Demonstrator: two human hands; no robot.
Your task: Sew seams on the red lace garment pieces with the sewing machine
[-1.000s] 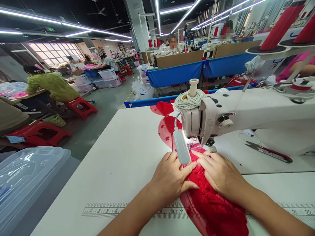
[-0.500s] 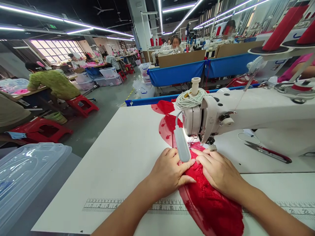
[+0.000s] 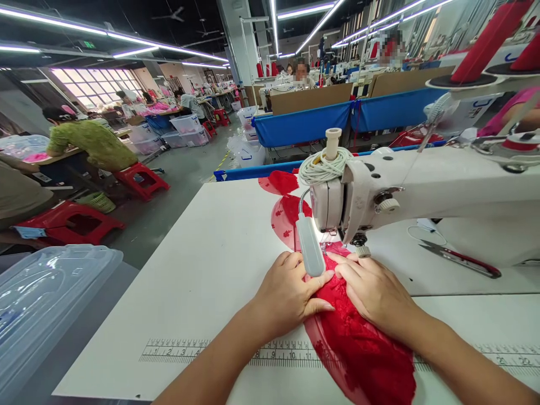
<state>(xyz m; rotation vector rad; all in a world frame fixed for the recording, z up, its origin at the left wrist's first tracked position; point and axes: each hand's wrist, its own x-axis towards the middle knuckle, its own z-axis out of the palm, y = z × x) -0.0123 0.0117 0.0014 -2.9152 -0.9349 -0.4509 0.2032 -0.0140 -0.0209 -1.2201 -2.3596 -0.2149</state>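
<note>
A piece of red lace fabric [image 3: 358, 337] lies under the sewing machine's [image 3: 337, 205] head and spreads toward me over the table. My left hand [image 3: 287, 292] grips its left side, with thumb and forefinger on the lace and the other fingertips partly behind the grey lamp [image 3: 311, 247]. From the right, my right hand [image 3: 375, 287] presses on the same fabric, fingers close together and forefinger reaching toward the presser foot [image 3: 324, 246]. Its thumb is hidden. Behind the needle area, sheer red pieces [image 3: 284, 216] trail away across the tabletop.
Thread snips [image 3: 459, 259] lie right of the machine head. A printed ruler [image 3: 181, 350] crosses the white table [image 3: 169, 281]. At left stands a lidded plastic bin [image 3: 54, 292]. Red thread cones [image 3: 491, 42] rise at upper right. Co-workers sit at other tables beyond.
The view has shifted very slightly. Both hands keep their places on the red lace fabric, with no clear movement of it.
</note>
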